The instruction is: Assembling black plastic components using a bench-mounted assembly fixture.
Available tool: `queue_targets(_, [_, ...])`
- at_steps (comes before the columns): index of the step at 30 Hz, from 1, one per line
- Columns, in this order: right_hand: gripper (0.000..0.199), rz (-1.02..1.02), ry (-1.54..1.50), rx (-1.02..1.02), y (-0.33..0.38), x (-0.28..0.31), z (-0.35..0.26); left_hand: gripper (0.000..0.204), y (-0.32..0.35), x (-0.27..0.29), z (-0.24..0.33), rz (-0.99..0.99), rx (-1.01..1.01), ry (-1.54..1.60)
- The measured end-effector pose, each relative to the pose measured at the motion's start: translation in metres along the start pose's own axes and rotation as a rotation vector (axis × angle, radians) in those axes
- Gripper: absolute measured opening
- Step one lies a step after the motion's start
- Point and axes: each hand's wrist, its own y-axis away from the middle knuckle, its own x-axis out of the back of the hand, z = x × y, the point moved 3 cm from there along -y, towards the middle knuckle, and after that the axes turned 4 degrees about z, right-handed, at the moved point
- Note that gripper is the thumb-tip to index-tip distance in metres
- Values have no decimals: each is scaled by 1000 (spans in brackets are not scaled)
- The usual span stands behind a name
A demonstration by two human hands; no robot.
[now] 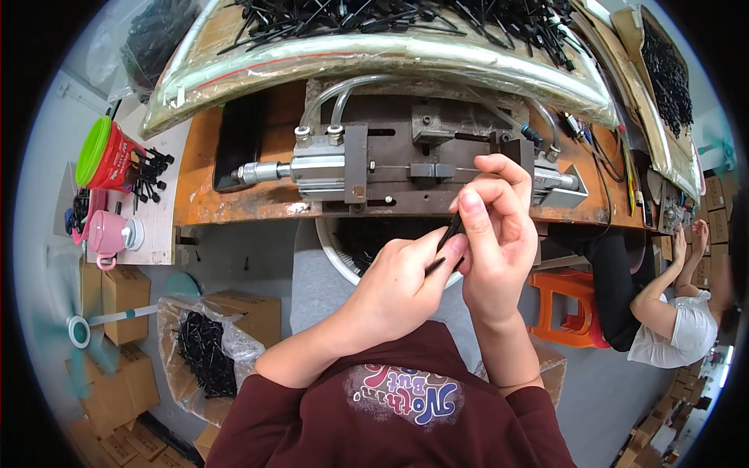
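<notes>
In front of the bench, my left hand [398, 281] and my right hand [498, 234] meet over my lap. A slim black plastic part [450, 232] is pinched between them, its far end at my right thumb and fingers. A short black tip [434, 267] also sticks out of my left hand; whether it belongs to the same part is hidden by the fingers. Just beyond my right hand lies a metal fixture [390, 187] with a small split block [431, 170] at its middle. Air cylinders [320, 173] flank it at both ends.
Black rod-like parts [351, 14] are heaped on a plastic-wrapped tray [406, 58] behind the fixture. Under the bench edge is a white tub [334, 253] of black parts. A red bucket [117, 160] and pink cup [109, 232] stand left. Another person [675, 327] sits right, beside an orange stool [563, 300].
</notes>
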Motion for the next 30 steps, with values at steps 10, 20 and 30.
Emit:
queue_targets(10, [8,452,-255,342,-74,61,1,37,38,-19,-21,-612,464,49])
queue_targets(20, [14,355,1036,839,-186,35,7,24,24,-9,-12,-190,277,448])
queue_targets(30, [15,256,776,725,-162,22,0,16,23,-9,-23,-42,337,418])
